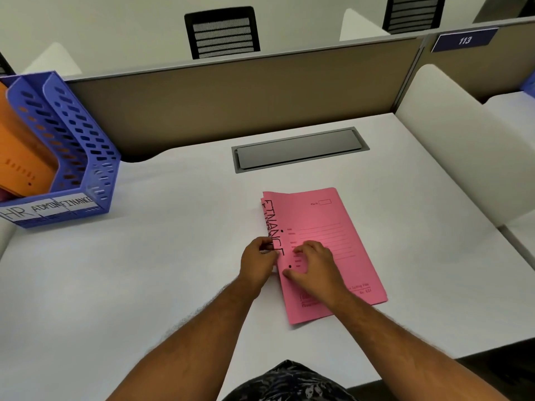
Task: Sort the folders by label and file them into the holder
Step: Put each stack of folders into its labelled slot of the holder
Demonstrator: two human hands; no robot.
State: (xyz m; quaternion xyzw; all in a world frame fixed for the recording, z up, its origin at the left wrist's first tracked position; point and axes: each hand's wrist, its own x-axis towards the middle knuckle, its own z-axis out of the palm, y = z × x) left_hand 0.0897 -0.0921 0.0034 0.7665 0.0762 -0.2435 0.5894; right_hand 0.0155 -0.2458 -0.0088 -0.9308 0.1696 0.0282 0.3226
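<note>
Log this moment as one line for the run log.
left hand: pinches pink FINANCE folders' spine edge | right hand: rests on top | blue holder: far left

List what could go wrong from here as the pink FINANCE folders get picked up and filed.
1. At least two pink folders are stacked; the left hand pinches only the spine edge, so the lower one may slip or stay behind.
2. The right hand rests on the top cover; lifting against it could crease the cover.
3. In the blue holder, the ADMIN and FINANCE slots adjoin, so a misfile seems possible.
</note>
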